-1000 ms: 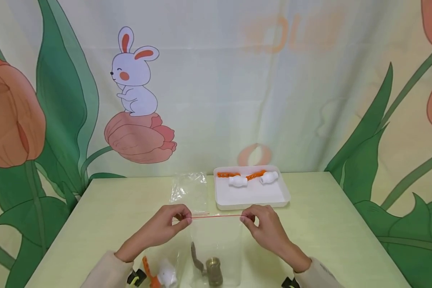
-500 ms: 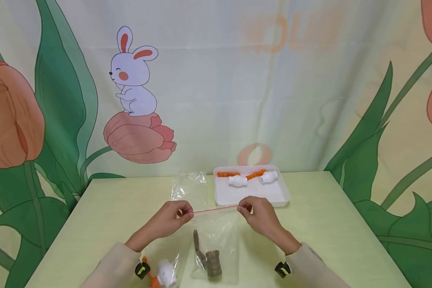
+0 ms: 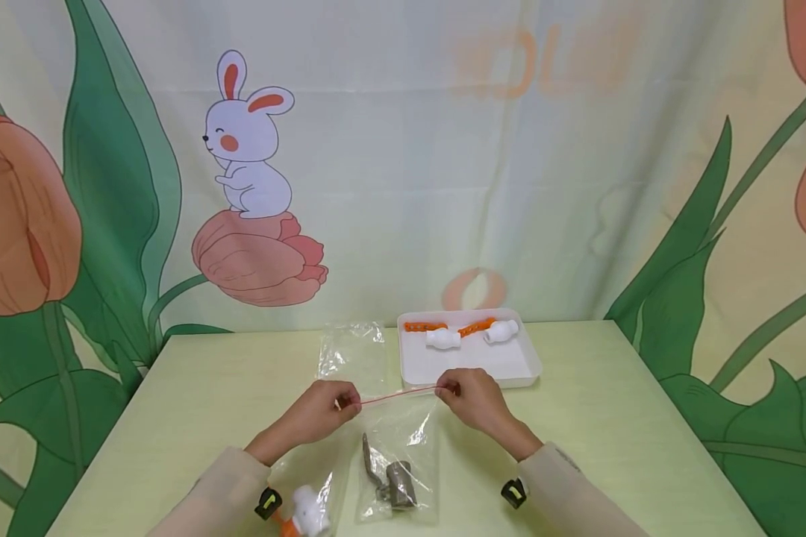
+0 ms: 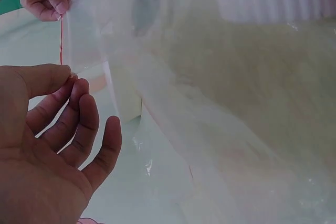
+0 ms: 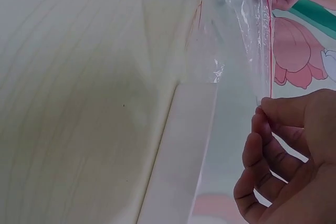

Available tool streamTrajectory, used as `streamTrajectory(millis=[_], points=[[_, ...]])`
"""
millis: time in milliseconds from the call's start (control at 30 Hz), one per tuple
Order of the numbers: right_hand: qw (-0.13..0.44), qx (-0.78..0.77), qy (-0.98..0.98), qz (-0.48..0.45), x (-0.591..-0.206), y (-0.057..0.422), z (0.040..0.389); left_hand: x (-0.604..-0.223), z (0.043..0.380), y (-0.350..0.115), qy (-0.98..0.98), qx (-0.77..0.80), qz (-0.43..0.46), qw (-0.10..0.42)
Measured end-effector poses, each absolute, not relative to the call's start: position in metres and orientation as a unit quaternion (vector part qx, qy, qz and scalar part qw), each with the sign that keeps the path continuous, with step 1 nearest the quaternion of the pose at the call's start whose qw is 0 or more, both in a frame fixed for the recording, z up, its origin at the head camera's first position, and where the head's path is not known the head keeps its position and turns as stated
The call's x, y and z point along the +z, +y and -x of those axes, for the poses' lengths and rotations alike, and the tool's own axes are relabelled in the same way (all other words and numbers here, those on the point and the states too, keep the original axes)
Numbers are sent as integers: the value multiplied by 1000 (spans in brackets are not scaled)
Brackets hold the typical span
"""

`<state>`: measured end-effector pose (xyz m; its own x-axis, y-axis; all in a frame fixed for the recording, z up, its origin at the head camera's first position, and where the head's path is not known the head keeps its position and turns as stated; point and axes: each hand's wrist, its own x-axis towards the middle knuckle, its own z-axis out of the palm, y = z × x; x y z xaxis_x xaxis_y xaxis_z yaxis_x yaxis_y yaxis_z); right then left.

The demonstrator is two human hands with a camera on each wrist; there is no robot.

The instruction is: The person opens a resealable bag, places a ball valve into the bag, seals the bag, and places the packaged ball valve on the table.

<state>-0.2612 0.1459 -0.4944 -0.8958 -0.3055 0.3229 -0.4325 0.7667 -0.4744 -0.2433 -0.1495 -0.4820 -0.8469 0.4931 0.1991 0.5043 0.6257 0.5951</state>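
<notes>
Orange letter-like marks on the backdrop, blurred, none legible

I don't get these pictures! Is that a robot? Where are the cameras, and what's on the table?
No robot, just a person's bare hands! The left grip and right grip pinch a clear bag by its red-lined top; a brownish metal piece shows inside. The widest picture comes from a camera on the head; the other two come from one on each wrist. On the pale table sits a white tray holding two orange strips and two white pieces. Another clear bag lies left of the tray, and a third nearer the person.
</notes>
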Motion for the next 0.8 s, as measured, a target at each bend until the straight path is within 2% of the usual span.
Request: streamTrajectory(millis=[233, 400, 567, 800], points=[[91, 270, -941, -183, -496, 144, 265, -485, 245, -152, -904, -330, 272, -9], [105, 263, -941, -184, -493, 144, 262, -482, 244, -155, -904, -332, 269, -12], [140, 250, -936, -205, -489, 148, 255, -477, 242, -159, -908, -333, 255, -7], [218, 198, -922, -251, -486, 159, 242, -470, 238, -164, -923, -315, 222, 10]])
